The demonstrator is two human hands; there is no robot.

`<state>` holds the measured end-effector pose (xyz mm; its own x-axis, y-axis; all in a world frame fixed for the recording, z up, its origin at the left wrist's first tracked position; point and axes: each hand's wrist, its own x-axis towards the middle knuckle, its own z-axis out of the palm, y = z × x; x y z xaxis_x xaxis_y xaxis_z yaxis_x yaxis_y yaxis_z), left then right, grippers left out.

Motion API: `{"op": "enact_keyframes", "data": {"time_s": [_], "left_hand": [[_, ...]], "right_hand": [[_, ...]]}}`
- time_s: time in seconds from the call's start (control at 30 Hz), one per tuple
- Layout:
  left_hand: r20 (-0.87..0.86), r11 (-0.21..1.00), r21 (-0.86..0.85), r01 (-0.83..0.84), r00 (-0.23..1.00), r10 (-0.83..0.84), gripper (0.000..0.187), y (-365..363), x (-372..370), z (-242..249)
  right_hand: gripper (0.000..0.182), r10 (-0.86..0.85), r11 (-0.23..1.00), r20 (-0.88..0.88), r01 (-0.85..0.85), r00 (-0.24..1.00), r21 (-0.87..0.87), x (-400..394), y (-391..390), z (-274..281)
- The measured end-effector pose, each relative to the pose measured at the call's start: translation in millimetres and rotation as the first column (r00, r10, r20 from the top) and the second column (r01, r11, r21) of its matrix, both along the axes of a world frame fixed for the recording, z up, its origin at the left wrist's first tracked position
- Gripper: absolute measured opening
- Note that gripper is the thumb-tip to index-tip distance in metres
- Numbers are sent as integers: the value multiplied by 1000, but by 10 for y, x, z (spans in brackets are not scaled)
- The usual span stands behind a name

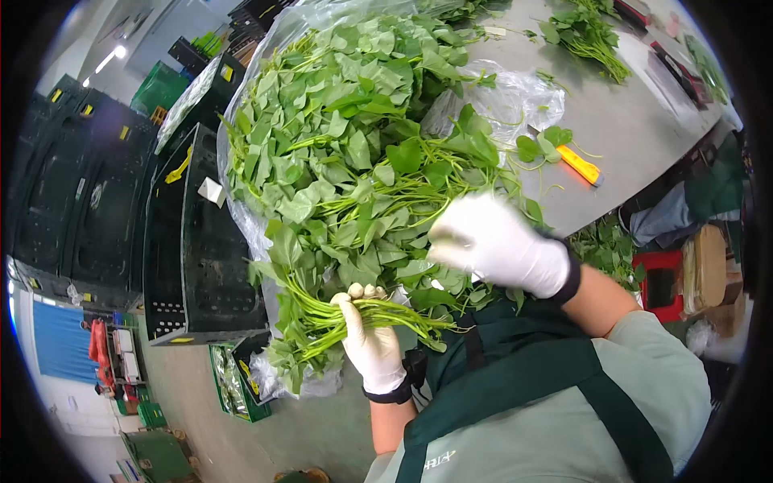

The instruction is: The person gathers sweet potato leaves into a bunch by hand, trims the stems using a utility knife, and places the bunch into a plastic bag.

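1. Got a leafy bunch [407,318] clenched by its stems in the left grip [369,344], toward 6 o'clock in view; runs roughly 10 to 4, leafy toward 10.
2. Can't tell if released or holding anything in the right grip [495,243], way too blurry; sits 2 o'clock from the left.
3. Also got loose stems [403,189] in the pile of greens [338,129] on the surface [644,149], 10 o'clock from the right grip, nearer that one tbh; lying mostly 8 to 2-ish.

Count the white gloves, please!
2: one glove on the left hand, holding green stems; the other glove on the right hand, near the leafy pile. More could be hidden.
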<state>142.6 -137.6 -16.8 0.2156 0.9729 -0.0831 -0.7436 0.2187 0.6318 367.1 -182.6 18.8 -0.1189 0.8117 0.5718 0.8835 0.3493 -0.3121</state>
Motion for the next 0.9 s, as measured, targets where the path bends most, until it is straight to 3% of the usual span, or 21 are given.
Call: {"op": "enact_keyframes", "data": {"time_s": [0.07,0.13,0.17,0.2,0.23,0.27,0.3,0.33,0.37,0.4,0.5,0.57,0.6,0.7,0.8,0.87,0.9], "left_hand": [[-40,999,-24,-28,999,27,16,-25,13,17],[-21,1000,-8,30,999,-30,17,-33,-50,9],[151,993,36,109,982,-113,15,-10,-106,-24],[317,980,87,180,928,-198,15,24,-161,-53],[435,984,-1,176,886,-158,18,34,-203,2],[466,987,19,159,872,-149,20,51,-239,20],[395,992,71,100,911,-120,21,60,-279,2],[327,991,128,40,941,-81,22,63,-312,-30],[259,989,150,-10,965,-30,23,71,-335,-57],[261,988,153,-2,964,-39,23,68,-331,-55],[179,987,158,-38,984,9,22,62,-314,-67],[153,992,121,-32,988,13,23,39,-295,-52],[129,997,78,-28,992,18,23,41,-278,-49],[146,997,78,1,989,-12,21,35,-287,-98],[128,997,80,-6,992,-4,18,41,-254,-92],[129,996,83,-35,991,24,19,40,-218,-75],[131,995,94,-26,991,14,19,40,-193,-59]], "right_hand": [[27,115,969,-267,-167,957,-181,-431,-16,-142],[28,241,896,-165,-284,957,-340,-601,18,-240],[29,274,924,-179,-310,945,-223,-638,26,-360],[29,250,932,-185,-288,950,-219,-579,40,-289],[29,232,917,-195,-281,953,-282,-461,86,-144],[29,213,897,-206,-275,955,-346,-335,154,-44],[29,108,913,-301,-214,948,-347,-217,286,-108],[33,24,993,-177,-43,984,-108,-105,434,-127],[26,-112,993,-35,111,993,-26,33,589,-220],[22,-250,968,-3,249,968,-33,143,727,-281],[23,-287,958,67,287,955,9,288,875,-526],[29,-153,946,60,164,986,-279,315,935,-589],[29,-155,948,62,166,986,-271,331,940,-498],[24,-289,951,-313,234,905,-202,396,906,-215],[23,-264,963,-523,254,811,-92,430,902,-4],[20,-42,998,-830,-21,556,-65,402,885,104],[18,-78,988,-901,-86,426,-126,370,841,209]]}}
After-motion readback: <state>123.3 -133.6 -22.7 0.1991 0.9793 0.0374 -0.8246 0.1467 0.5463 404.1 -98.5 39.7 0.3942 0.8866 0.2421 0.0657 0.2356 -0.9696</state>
